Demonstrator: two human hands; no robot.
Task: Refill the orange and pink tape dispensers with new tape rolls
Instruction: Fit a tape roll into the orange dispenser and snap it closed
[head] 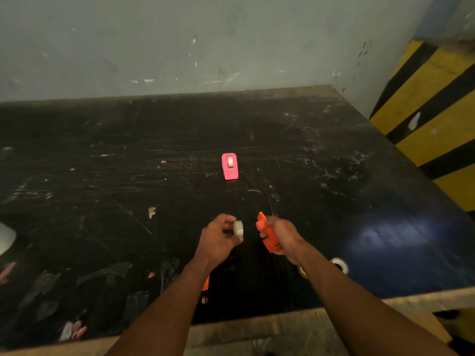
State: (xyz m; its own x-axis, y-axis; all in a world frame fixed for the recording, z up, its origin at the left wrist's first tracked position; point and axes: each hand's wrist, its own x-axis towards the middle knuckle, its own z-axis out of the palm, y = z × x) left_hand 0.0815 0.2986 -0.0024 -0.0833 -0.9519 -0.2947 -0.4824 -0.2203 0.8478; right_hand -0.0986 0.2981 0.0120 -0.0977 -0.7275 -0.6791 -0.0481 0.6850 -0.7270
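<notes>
The left hand (pixel 218 240) holds a small roll of pale, clear-looking tape (pixel 238 228) pinched between thumb and fingertips, its flat face turned toward the other hand. The right hand (pixel 281 236) is closed around the orange plastic tape dispenser (pixel 266 233), held up off the scuffed black tabletop (pixel 102 176) and tilted, with its pointed end up and away from the person. Roll and dispenser sit just beside each other with a clear gap between them, so the roll is not yet seated.

The pink plastic tape dispenser (pixel 229 166) stands upright further back on the table, well apart from both hands, with what looks like a roll already inside it, though it is too small in the view to be sure. A white-rimmed tape roll (pixel 340 264) lies flat on the table near the right forearm.

The risk here lies in the fit: the right hand's fingers cover much of the dispenser's body, so they may block the slot, and a roll pushed in at an angle could jam or slip from the light pinch. Threading it the wrong way round would leave the sticky side facing away from the cutter
</notes>
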